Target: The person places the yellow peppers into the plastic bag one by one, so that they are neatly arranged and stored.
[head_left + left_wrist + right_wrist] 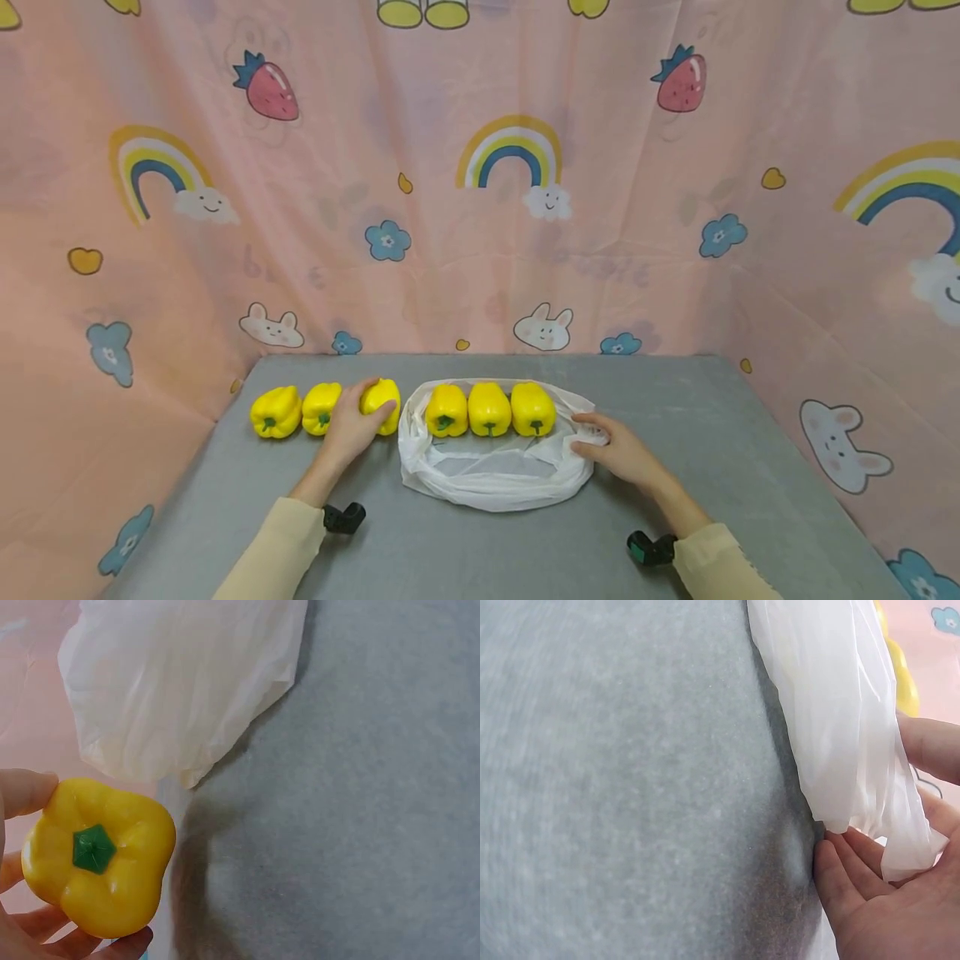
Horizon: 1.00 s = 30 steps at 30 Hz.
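Left hand (351, 427) grips a glossy yellow bell pepper with a green stem (382, 393); right hand (624, 452) holds the right edge of a thin white plastic bag (501, 498).

The gripped pepper is just left of the bag, which lies open on the grey surface (480, 560) around three yellow peppers in a row (489, 408); two more yellow peppers (275, 412) sit left of the left hand. Smooth skin could let the pepper slip; it could also catch the bag's limp rim and fold it inward. Too hard a pull from the right might topple the row.
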Available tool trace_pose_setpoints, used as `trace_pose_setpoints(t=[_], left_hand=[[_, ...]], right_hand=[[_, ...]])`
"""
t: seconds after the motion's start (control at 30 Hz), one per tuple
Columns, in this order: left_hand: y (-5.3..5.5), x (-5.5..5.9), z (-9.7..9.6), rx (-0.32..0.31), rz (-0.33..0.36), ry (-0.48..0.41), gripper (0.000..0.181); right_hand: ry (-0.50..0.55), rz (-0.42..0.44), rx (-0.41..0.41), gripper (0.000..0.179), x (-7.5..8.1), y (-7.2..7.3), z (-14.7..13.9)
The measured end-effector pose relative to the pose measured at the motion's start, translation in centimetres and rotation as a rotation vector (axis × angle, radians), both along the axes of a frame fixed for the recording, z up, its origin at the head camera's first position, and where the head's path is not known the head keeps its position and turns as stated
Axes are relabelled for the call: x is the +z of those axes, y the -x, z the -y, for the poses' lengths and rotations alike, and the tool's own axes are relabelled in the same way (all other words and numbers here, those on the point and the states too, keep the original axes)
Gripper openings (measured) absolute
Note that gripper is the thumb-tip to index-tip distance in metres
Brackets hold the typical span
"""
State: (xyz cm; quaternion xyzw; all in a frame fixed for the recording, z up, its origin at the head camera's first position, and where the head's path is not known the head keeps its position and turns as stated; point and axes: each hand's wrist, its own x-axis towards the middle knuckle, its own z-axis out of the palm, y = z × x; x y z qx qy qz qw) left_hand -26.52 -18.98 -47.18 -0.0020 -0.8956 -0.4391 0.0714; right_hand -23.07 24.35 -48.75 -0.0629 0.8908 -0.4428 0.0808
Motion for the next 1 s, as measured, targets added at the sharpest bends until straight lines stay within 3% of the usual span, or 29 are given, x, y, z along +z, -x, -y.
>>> trace_pose_setpoints(t=[0.5,1.0], left_hand=[[-0.7,3.2,-0.4,0.028,-0.08,-0.06,0.061],[-2.1,5.6,-2.6,-0.046,-0.159,-0.11,0.059]], right_hand=[[-0.017,-0.008,0.002,0.057,0.3,-0.2,0.1],[-0.003,-0.016,0.006,0.057,0.1,-0.1,0.0]])
